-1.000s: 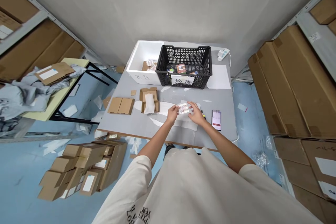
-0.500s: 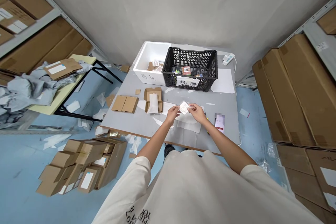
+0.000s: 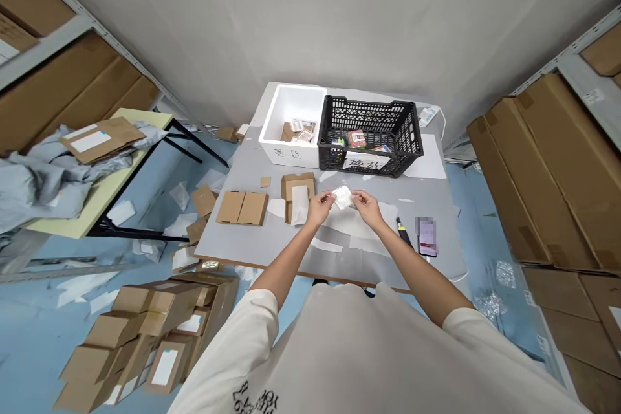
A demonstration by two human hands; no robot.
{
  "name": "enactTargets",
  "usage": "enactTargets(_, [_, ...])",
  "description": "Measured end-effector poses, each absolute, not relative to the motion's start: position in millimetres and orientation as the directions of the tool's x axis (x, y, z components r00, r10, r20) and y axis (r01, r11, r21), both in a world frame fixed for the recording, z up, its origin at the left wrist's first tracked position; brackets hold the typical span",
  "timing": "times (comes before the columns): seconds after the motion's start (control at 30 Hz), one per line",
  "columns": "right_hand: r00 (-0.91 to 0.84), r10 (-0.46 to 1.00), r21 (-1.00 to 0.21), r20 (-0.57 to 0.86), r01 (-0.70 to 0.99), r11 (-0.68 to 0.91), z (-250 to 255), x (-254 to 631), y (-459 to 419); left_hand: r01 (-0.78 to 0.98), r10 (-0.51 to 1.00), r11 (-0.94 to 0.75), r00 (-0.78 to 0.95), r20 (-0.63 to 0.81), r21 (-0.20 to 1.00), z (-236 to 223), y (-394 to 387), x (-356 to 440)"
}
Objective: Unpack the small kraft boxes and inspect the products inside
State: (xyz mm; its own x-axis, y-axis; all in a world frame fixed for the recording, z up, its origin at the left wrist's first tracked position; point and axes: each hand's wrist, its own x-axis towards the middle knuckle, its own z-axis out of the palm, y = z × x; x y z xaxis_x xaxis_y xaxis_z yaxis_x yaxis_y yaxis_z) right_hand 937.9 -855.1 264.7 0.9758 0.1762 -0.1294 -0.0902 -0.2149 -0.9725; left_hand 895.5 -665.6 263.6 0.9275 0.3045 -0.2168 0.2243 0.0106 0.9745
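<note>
A small white square packet (image 3: 343, 196), shiny and apparently in clear wrap, is held above the table between my two hands. My left hand (image 3: 320, 208) pinches its left edge, and my right hand (image 3: 367, 208) pinches its right edge. Just left of my left hand stands an open cardboard box (image 3: 297, 180) with a white padded sleeve (image 3: 299, 205) lying across it. White paper sheets (image 3: 356, 225) lie under my hands. To the right of my right hand are a black and yellow utility knife (image 3: 403, 231) and a phone (image 3: 427, 237).
At the back of the grey table (image 3: 272, 246) stand a white foam box (image 3: 291, 155) and a black crate (image 3: 371, 165), both holding small packs. A flat cardboard box (image 3: 242, 208) lies left. Stacked cartons (image 3: 160, 310) crowd the floor; shelves flank both sides.
The camera view has shifted, so the table's things appear further right and slightly lower. The packet stays in both hands and its face now tilts, catching more light.
</note>
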Motion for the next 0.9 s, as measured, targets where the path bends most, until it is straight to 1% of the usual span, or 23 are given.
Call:
enactTargets(0.1, [0.965, 0.180, -0.979, -0.189, -0.172, -0.108, 270, 947, -819, 0.223, 0.291, -0.001, 0.933, -0.213, 0.975, 267, -631, 903])
enactTargets(0.23, [0.961, 0.199, -0.981, -0.194, -0.186, -0.056, 277, 961, -779, 0.138, 0.285, -0.025, 0.950, -0.126, 0.990, 274, -589, 908])
enactTargets(0.3, [0.958, 0.211, -0.981, -0.194, -0.191, -0.035, 279, 968, -761, 0.114, 0.289, 0.014, 0.951, -0.113, 0.993, 276, -573, 911])
enactTargets(0.4, [0.957, 0.208, -0.979, -0.203, -0.203, -0.023, 282, 977, -735, 0.119, 0.304, 0.108, 0.941, -0.147, 0.987, 272, -553, 920])
enactTargets(0.5, [0.952, 0.201, -0.972, -0.231, -0.234, -0.007, 282, 984, -711, 0.123, 0.332, 0.142, 0.929, -0.165, 0.982, 264, -540, 933])
enactTargets(0.63, [0.947, 0.176, -0.959, -0.269, -0.281, 0.047, 280, 994, -683, 0.075, 0.369, 0.124, 0.922, -0.116, 0.989, 259, -527, 949])
enactTargets(0.8, [0.940, 0.102, -0.941, -0.326, -0.333, 0.063, 276, 1021, -654, 0.104, 0.431, 0.053, 0.895, -0.117, 0.993, 266, -510, 972])
enactTargets(0.9, [0.935, 0.073, -0.933, -0.347, -0.352, 0.074, 280, 1045, -637, 0.082, 0.467, 0.043, 0.879, -0.092, 0.996, 275, -499, 995])
